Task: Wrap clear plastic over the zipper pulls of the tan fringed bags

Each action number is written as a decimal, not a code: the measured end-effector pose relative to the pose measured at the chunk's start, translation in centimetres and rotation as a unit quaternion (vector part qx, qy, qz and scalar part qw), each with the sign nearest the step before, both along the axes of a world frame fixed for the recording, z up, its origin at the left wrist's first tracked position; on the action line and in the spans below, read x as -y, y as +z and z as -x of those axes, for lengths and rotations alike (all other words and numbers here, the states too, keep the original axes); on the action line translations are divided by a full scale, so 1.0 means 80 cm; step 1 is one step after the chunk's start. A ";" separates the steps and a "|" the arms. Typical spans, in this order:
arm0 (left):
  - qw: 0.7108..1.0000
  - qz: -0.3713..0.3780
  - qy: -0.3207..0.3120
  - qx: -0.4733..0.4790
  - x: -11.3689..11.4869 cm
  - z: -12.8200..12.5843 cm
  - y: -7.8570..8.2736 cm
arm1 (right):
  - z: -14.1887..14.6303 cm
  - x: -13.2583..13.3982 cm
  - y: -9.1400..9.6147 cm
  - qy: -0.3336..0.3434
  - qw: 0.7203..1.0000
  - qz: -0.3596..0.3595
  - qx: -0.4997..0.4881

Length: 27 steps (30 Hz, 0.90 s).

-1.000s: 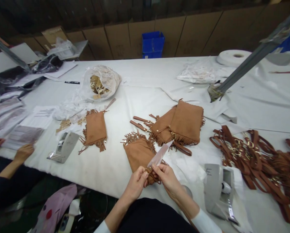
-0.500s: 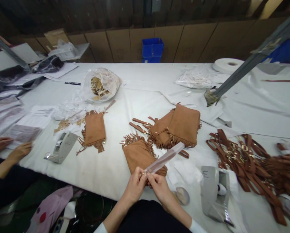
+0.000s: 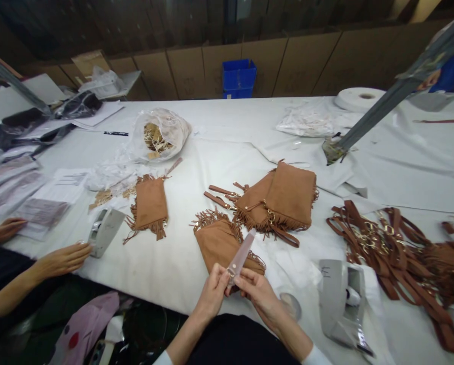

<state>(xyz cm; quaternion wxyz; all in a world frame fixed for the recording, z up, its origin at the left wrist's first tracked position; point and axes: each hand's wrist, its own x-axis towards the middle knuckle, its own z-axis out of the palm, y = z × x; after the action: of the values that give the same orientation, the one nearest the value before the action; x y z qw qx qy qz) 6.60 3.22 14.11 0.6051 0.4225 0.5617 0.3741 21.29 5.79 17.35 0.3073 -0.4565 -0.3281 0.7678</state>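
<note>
Between my hands is a wrist strap (image 3: pixel 240 254) in a pale, see-through wrapping, its gold-coloured stud near my fingertips. My left hand (image 3: pixel 212 290) pinches its lower end from the left. From the right, the fingers of my right hand (image 3: pixel 260 294) are closed on the same end. Just beyond lies a brown fringed pouch (image 3: pixel 216 241), partly behind the strap and my hands. Farther back, two more brown pouches (image 3: pixel 293 195) overlap, with their wrist straps sticking out. Another fringed pouch (image 3: pixel 150 204) lies apart to the left.
A tape dispenser (image 3: pixel 339 304) stands at right, beside a heap of brown straps (image 3: pixel 386 253). A co-worker's hand (image 3: pixel 63 261) touches another tape dispenser (image 3: pixel 107 230) at left. Behind are a plastic bag of tags (image 3: pixel 177 132) and a slanted metal post (image 3: pixel 379 106).
The wrapped strap has swung more upright and looks shorter, its stud now showing. My right hand has shifted slightly right. The co-worker's nearer hand has moved right to the left tape dispenser.
</note>
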 end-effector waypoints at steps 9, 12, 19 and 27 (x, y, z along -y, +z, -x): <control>0.996 -0.002 -0.061 0.071 -0.006 -0.008 0.014 | -0.001 -0.008 -0.010 -0.095 0.993 0.053 -0.043; 0.994 0.018 -0.017 0.109 -0.007 -0.015 0.009 | -0.001 -0.010 -0.020 -0.103 0.993 0.032 -0.035; 0.989 0.020 0.049 0.135 -0.006 -0.028 -0.012 | -0.002 -0.004 -0.035 -0.125 0.989 0.040 -0.068; 0.989 0.031 0.035 0.142 -0.015 -0.024 -0.005 | -0.006 -0.002 -0.032 -0.112 0.986 0.072 -0.097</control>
<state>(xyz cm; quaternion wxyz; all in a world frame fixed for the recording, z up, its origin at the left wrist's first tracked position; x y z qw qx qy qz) 8.53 4.42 13.71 0.6778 0.3260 0.4961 0.4337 21.81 5.92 14.80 0.3884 -0.4345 -0.1876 0.7907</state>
